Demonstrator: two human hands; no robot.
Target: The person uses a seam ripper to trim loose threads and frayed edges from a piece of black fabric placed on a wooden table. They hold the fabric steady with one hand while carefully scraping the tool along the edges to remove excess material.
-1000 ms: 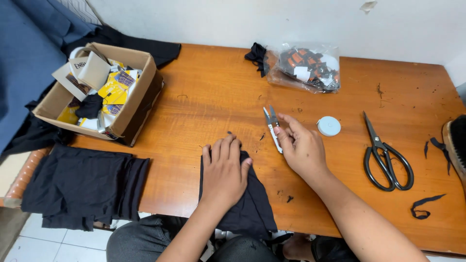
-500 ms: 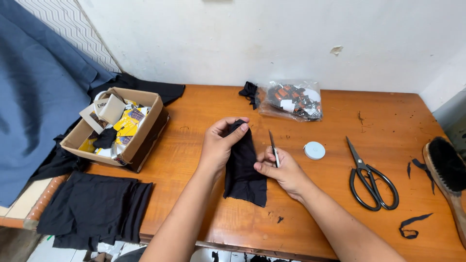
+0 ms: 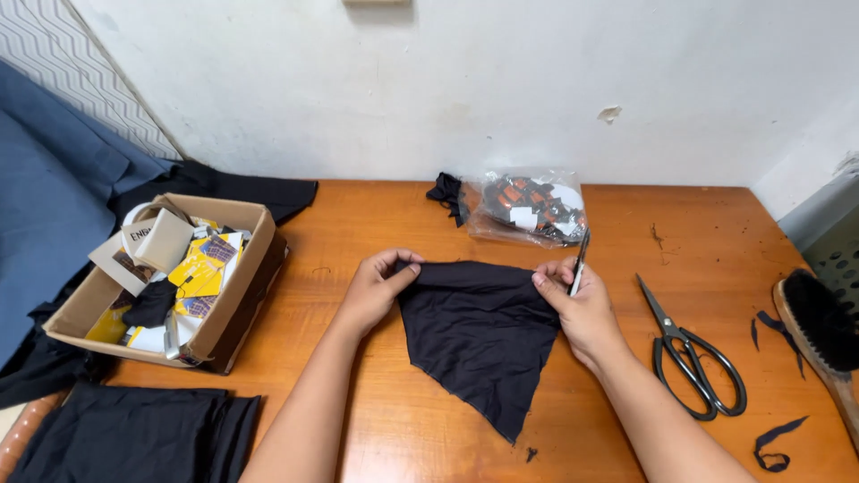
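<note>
A piece of black cloth [image 3: 479, 344] lies spread on the wooden table [image 3: 358, 224], tapering to a point toward me. My left hand [image 3: 376, 288] pinches its upper left corner. My right hand [image 3: 577, 304] pinches the upper right corner and also holds a thin pen-like marker [image 3: 580, 259] that sticks up between the fingers. The cloth's top edge is stretched flat between both hands.
Black-handled scissors [image 3: 689, 358] lie right of my right hand. A wooden brush [image 3: 819, 326] and black cloth scraps [image 3: 774, 443] sit at the right edge. A clear bag of small items [image 3: 528, 210] is at the back. A cardboard box [image 3: 228, 304] of cards stands left, folded black cloth [image 3: 134, 434] below it.
The cloth, earlier lying over the table's front edge under my left hand, has been brought onto the table and spread wide between both hands. The view has tilted up.
</note>
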